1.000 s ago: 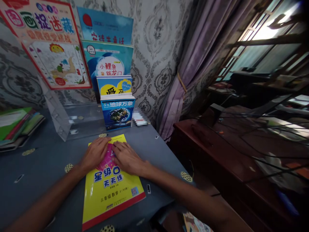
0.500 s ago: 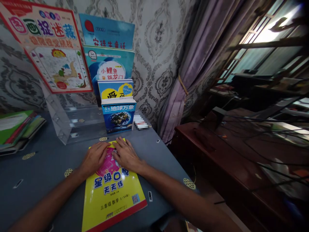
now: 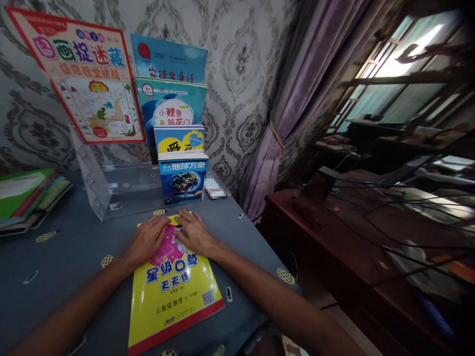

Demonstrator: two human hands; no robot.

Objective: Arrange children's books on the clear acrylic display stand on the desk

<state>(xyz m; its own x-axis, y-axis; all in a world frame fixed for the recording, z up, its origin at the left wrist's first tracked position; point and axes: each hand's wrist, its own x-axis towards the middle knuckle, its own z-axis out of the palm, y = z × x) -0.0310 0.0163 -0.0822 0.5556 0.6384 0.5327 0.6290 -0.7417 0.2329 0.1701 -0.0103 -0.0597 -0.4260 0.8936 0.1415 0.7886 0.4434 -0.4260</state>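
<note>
A yellow book with a pink circle and a red bottom edge lies flat on the grey-blue table. My left hand rests on its upper left part, fingers laid flat toward the top edge. On the upper right part lies my right hand, its fingers spread over the cover. Neither hand grips anything. Behind the book, a clear stepped rack holds an earth-cover book, a yellow-blue book, a teal book, a blue book and a red-edged picture book.
A stack of books and folders lies at the table's left. A small pale item is right of the rack. The table ends before a dark red desk strewn with cables. A purple curtain hangs behind.
The view has shifted slightly. Both hands remain on the yellow book in nearly the same place, and the book and rack look unmoved.
</note>
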